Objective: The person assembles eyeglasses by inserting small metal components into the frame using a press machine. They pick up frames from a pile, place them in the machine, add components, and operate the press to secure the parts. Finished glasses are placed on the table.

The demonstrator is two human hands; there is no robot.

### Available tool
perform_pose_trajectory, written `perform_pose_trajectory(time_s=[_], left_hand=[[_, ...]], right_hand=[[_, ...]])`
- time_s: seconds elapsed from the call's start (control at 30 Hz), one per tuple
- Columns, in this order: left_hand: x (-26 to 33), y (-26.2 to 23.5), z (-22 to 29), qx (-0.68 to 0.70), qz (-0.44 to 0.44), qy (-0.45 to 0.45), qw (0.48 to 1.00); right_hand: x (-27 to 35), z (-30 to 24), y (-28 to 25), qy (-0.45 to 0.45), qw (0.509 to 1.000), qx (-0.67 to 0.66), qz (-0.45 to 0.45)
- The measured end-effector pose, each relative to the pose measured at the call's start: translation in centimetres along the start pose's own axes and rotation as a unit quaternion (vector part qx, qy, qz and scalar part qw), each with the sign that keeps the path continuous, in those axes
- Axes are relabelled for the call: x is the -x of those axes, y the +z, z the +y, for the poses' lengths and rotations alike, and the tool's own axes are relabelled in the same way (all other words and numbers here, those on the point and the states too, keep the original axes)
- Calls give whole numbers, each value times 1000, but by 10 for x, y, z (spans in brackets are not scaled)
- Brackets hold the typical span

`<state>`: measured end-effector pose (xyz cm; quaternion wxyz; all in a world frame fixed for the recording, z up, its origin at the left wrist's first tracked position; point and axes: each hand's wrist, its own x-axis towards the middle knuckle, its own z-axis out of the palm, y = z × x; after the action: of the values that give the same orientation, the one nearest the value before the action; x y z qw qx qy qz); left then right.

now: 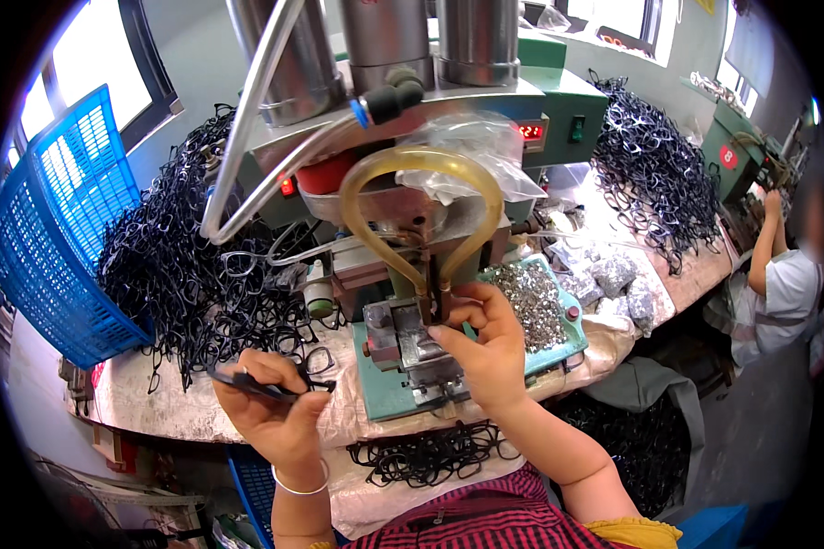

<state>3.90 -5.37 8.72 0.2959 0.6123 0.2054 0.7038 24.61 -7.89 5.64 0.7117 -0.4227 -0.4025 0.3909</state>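
My left hand, a pale bangle at its wrist, is closed on a black eyeglass frame left of the machine's base. My right hand is at the metal fixture of a bench machine, thumb and fingers pinched close under the heating coil's copper-coloured ends. Whatever lies between those fingertips is too small to make out. A thick yellowish tube loops down to the fixture. Beside my right hand stands a green tray full of tiny shiny metal parts.
Heaps of black eyeglass frames cover the bench's left side, with another heap at far right. More frames lie before me. A blue plastic basket leans at left. Bagged parts sit right; a co-worker is beyond.
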Motion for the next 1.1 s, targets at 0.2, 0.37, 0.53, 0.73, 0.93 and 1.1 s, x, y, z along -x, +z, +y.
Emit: perform_pose_trajectory(time_s=[0.2, 0.37, 0.53, 0.73, 0.93, 1.1], left_hand=[[14, 23, -11, -115, -248, 134, 953], [13, 48, -19, -185, -365, 218, 886], [10, 51, -16, -166, -386, 157, 894], [18, 44, -13, -234, -363, 162, 887], [76, -67, 15, -525, -88, 84, 842], [53, -135, 7, -508, 97, -58, 854]], right_hand=[[8, -32, -18, -12, 984, 158, -84], [-12, 32, -118, -121, 754, 641, 78], [-18, 52, -132, -205, 768, 600, 93], [-65, 60, -83, -231, 735, 635, 53], [-16, 50, -122, -220, 805, 534, 136], [-2, 71, -166, -84, 959, 79, 259]])
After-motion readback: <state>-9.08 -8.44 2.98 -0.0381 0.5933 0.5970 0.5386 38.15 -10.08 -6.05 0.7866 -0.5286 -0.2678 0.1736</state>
